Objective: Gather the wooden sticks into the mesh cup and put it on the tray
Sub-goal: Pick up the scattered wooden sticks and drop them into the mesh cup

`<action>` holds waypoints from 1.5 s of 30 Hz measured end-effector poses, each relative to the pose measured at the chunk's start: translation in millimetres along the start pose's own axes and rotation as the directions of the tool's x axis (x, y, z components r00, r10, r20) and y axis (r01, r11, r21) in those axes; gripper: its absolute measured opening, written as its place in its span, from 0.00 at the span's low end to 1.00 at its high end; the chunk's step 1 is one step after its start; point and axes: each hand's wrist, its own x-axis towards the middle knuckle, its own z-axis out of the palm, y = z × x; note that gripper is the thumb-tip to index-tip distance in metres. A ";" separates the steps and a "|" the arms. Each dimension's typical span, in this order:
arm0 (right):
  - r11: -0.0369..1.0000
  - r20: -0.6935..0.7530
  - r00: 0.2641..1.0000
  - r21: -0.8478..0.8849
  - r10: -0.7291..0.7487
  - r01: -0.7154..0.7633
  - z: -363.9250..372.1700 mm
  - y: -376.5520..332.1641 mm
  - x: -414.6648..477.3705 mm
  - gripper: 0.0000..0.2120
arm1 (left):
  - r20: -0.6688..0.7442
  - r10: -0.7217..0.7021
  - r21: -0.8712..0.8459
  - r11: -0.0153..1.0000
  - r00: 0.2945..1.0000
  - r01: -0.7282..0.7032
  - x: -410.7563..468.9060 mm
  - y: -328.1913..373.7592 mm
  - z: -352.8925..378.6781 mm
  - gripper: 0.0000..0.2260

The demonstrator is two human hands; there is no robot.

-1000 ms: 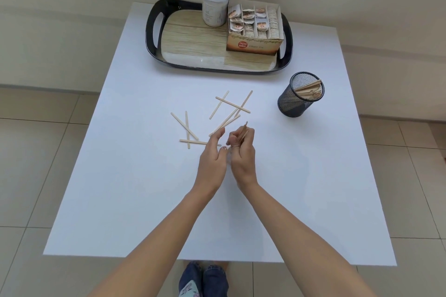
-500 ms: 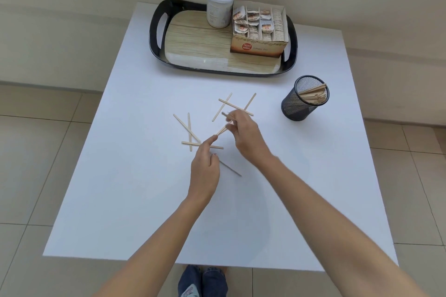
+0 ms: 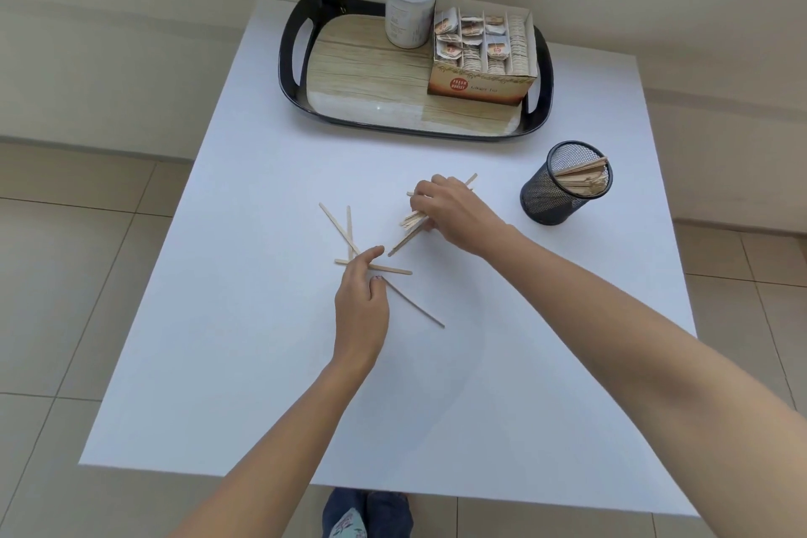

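Wooden sticks [image 3: 349, 229]: several lie loose and crossed near the middle of the tabletop [image 3: 262, 363], not yet gathered. More sticks lean together inside the mesh cup [image 3: 563, 192], which stands upright toward the right edge, off the tray.

Bundle [image 3: 410, 221]: a handful of sticks gripped by the right hand [image 3: 456, 214], fingers curled round it. Its ends are fanned and uneven, and it is held low over the tabletop between the loose sticks and the cup.

Single stick [image 3: 417, 307]: juts from under the curled fingers of the left hand [image 3: 360, 312] toward the near edge. The hand appears to pinch it while its forefinger reaches onto the crossed sticks.

Tray [image 3: 289, 57]: at the far edge, carrying a lidded jar [image 3: 410, 9] and an open box of tea bags [image 3: 480, 87] on its right half.

Risks, as judged:
- The fanned bundle may shed a stick if the grip loosens while taking up more.
- Thin flat sticks are hard to lift off a smooth surface and may skid toward an edge.
- Crossed sticks may flick aside when one is dragged.
- The light cup, loaded on one side, may tip if the bundle goes in at a slant or catches the leaning sticks.
- On the way to the tray, the cup may knock the box.
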 end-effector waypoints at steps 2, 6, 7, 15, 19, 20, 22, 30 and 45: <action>0.997 -0.021 1.000 0.075 0.010 -0.009 1.6 -3.5 -2.3 0.05 | -0.026 0.009 0.006 1.000 1.000 -0.009 1.5 -0.8 -1.6 0.21; 0.996 0.020 0.999 0.082 0.039 -0.040 4.2 -9.3 -6.3 0.07 | -0.081 0.035 0.015 0.999 0.996 -0.034 3.6 -2.9 -5.8 0.20; 0.996 0.038 0.998 0.075 0.051 -0.054 4.3 -10.4 -6.5 0.07 | -0.096 0.038 0.014 0.999 0.995 -0.037 4.2 -3.4 -6.6 0.20; 0.988 0.216 0.965 -0.062 0.151 -0.141 -4.7 -32.2 -6.3 0.08 | -0.136 0.028 -0.008 1.000 0.990 -0.030 3.8 -2.5 -7.1 0.20; 0.949 0.155 0.945 0.085 0.289 -0.304 -2.2 -35.2 -10.4 0.09 | -0.137 0.032 -0.019 0.999 0.990 -0.035 3.3 -1.3 -10.0 0.19; 0.906 0.139 0.933 0.228 0.331 -0.355 -2.8 -34.9 -12.6 0.07 | -0.140 0.034 -0.017 0.999 0.989 -0.037 3.8 -1.3 -11.2 0.19; 0.723 0.140 0.900 0.551 0.413 -0.418 -4.9 -33.2 -17.8 0.03 | -0.145 0.035 -0.011 0.999 0.989 -0.037 4.4 -2.0 -13.2 0.19; 0.272 0.167 0.716 0.848 0.677 -0.455 -7.7 -6.7 -39.4 0.09 | -0.138 0.047 0.077 0.996 0.989 -0.036 8.6 -8.3 -22.0 0.18; 0.769 0.085 0.839 0.358 0.538 -0.529 5.7 -17.5 -58.5 0.06 | -0.076 0.195 0.436 0.889 0.978 -0.143 40.0 -15.8 -11.5 0.37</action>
